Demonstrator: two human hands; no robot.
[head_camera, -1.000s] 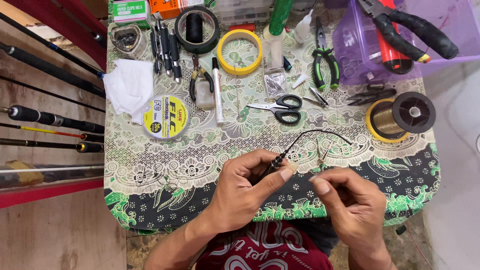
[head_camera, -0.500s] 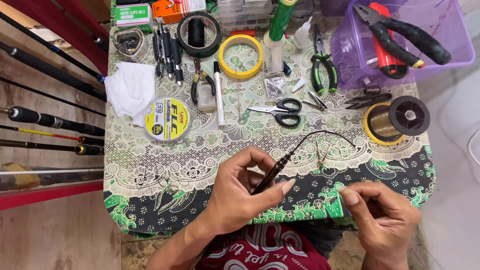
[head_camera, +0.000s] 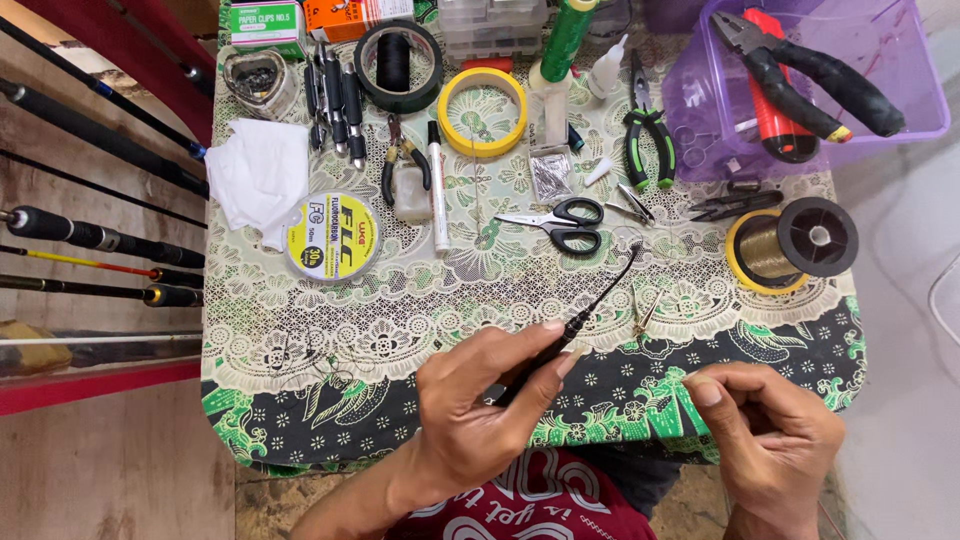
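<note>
A small table (head_camera: 300, 400) under a green-and-black floral cloth stands on a wooden plank floor (head_camera: 110, 470) in daylight.

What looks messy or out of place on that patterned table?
Not much. The white tissue lies crumpled at the table's left edge, and the black pliers rest tilted across the purple tub, handles poking over its rim. Nothing looks spilled or broken.

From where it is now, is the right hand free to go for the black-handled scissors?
Probably not straight away: the right hand is pinched shut, seemingly on a fine line. The path to the scissors looks open over bare tablecloth, apart from the thin black rod in the left hand.
</note>
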